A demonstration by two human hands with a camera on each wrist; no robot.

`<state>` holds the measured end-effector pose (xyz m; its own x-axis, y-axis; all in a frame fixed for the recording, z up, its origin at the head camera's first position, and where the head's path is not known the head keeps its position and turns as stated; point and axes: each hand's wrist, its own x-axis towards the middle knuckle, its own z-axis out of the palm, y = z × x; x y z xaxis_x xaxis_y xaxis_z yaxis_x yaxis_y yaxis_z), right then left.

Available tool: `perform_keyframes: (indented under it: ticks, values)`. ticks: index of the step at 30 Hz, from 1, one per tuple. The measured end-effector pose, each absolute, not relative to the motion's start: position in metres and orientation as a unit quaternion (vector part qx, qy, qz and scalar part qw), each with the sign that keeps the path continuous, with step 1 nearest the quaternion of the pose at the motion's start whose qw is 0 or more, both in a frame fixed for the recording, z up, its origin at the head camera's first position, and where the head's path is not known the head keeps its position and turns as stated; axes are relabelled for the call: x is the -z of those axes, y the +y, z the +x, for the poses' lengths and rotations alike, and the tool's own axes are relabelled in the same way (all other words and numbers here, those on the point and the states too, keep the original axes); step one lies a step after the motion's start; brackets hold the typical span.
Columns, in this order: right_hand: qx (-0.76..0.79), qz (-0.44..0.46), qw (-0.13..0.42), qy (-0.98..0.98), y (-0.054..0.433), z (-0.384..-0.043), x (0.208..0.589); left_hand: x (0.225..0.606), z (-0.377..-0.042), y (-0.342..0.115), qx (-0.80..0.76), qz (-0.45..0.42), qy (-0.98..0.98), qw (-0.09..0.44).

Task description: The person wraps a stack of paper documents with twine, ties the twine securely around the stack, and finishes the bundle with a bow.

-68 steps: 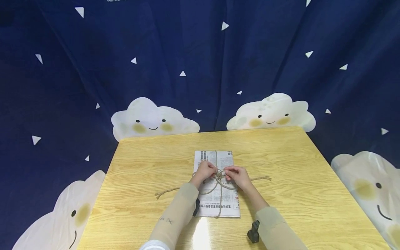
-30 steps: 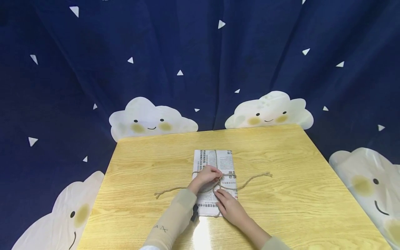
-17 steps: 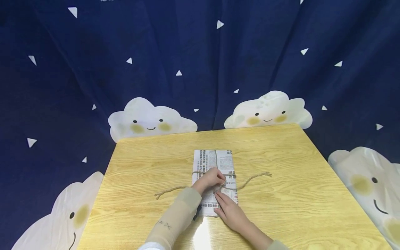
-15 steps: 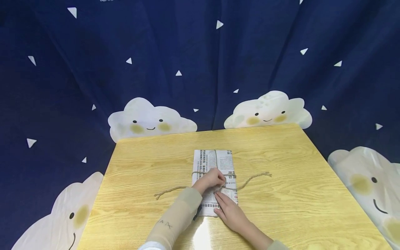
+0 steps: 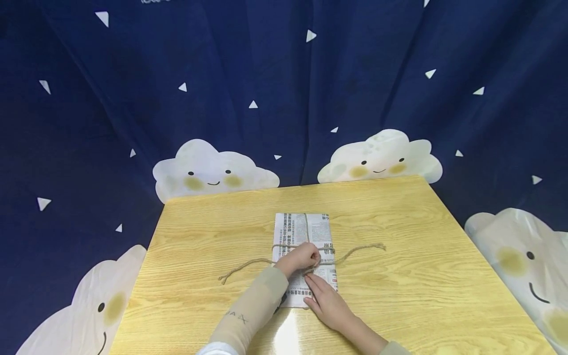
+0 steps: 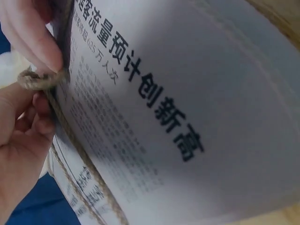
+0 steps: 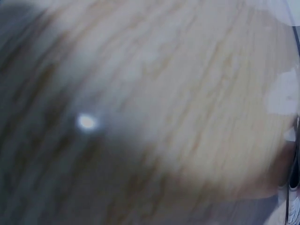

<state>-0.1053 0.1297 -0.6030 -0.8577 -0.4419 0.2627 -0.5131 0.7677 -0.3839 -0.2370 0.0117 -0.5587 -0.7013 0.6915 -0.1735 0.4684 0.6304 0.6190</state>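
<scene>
A flat newspaper-wrapped parcel [image 5: 295,286] lies on the table, crossed lengthwise and widthwise by brown twine [image 5: 306,227]. Over its middle my left hand [image 5: 302,256] is bent, pinching twine near the crossing. In the left wrist view the left hand [image 6: 18,150] has curled fingers at a small twine loop [image 6: 35,80], and a fingertip of the right hand [image 6: 35,33] touches that loop from above. Nearer the body, my right hand [image 5: 328,301] rests on the parcel, its fingers fairly straight and their tips against the twine. The knot is largely hidden by the hands.
Loose twine ends [image 5: 241,270] stretch out over the wooden table [image 5: 199,231] on both sides of the parcel. Behind the table hangs a dark blue curtain [image 5: 284,59] with clouds. Mostly blurred wood grain [image 7: 187,93] fills the right wrist view.
The right hand has moved from the right of the knot to its near side, fingers now straighter. My left hand has shifted slightly right and nearer. The left twine tail has shifted.
</scene>
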Motion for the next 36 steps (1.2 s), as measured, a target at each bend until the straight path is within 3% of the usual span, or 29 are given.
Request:
perform_keyframes:
  ticks: [8,15,26,36]
  values:
    - [-0.303,0.202,0.102,-0.926,0.122,-0.112,0.603,0.563,-0.234,-0.001,-0.329,0.326,0.869,0.175]
    - [-0.452,0.093,0.112,-0.880,0.123,-0.126,0.600,0.572,-0.230,-0.006,-0.398,0.274,0.863,0.147]
    - [-0.643,-0.063,0.042,-0.762,0.141,-0.161,0.579,0.584,-0.227,-0.008,-0.547,0.122,0.828,0.012]
    - [-0.672,-0.119,0.020,-0.731,0.157,-0.196,0.566,0.579,-0.227,-0.026,-0.600,0.048,0.798,-0.013]
